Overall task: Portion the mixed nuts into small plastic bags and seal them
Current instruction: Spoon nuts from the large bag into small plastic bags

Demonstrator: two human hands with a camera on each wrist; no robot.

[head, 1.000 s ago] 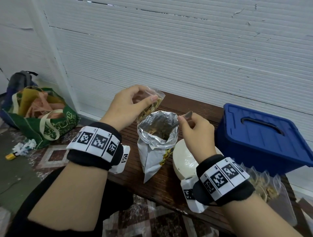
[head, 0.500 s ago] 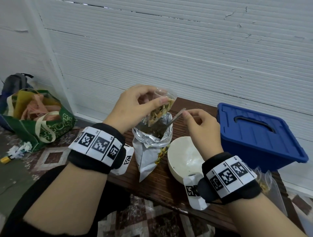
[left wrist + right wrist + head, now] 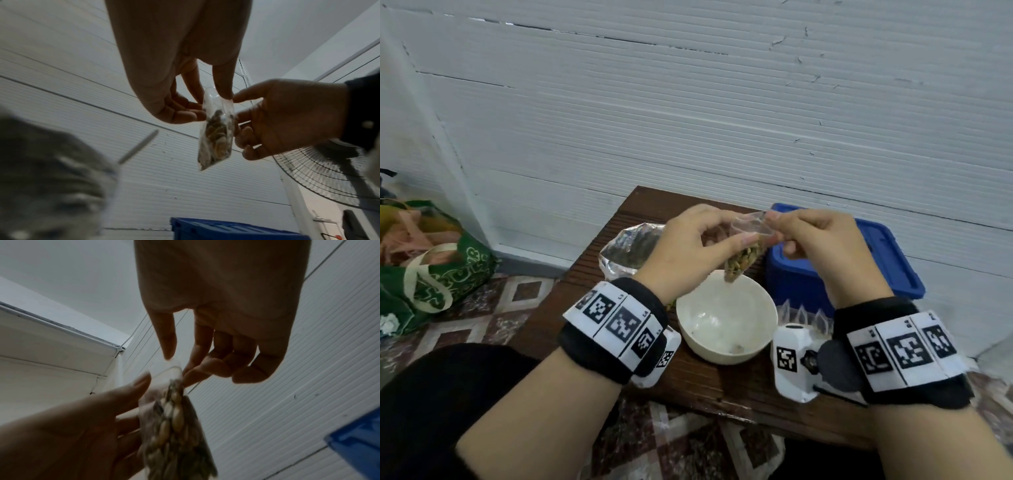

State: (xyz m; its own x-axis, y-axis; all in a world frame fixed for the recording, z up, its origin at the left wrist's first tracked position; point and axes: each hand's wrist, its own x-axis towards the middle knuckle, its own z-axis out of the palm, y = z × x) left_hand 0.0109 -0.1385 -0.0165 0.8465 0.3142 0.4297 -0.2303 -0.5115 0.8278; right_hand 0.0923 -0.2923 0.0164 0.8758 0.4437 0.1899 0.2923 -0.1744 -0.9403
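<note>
A small clear plastic bag (image 3: 743,257) partly filled with mixed nuts hangs over the white bowl (image 3: 726,337). My left hand (image 3: 739,233) pinches its top on the left side. My right hand (image 3: 773,222) pinches the top edge on the right side. In the left wrist view the small bag (image 3: 216,138) hangs from my left fingertips (image 3: 223,92), with the right hand (image 3: 287,116) beside it. In the right wrist view the bag (image 3: 176,426) shows pale nuts below my right fingers (image 3: 195,371). The open foil nut bag (image 3: 628,251) stands to the left, with a spoon handle (image 3: 137,146) sticking out.
A blue lidded box (image 3: 887,263) stands at the right on the brown wooden table (image 3: 722,387). Several filled small bags (image 3: 803,313) lie in front of it. A green tote bag (image 3: 431,270) sits on the floor at left. A white wall runs behind.
My right hand has let go of the spoon, which now stands in the foil bag. Both hands moved right, over the bowl, and the right hand took hold of the small bag's top.
</note>
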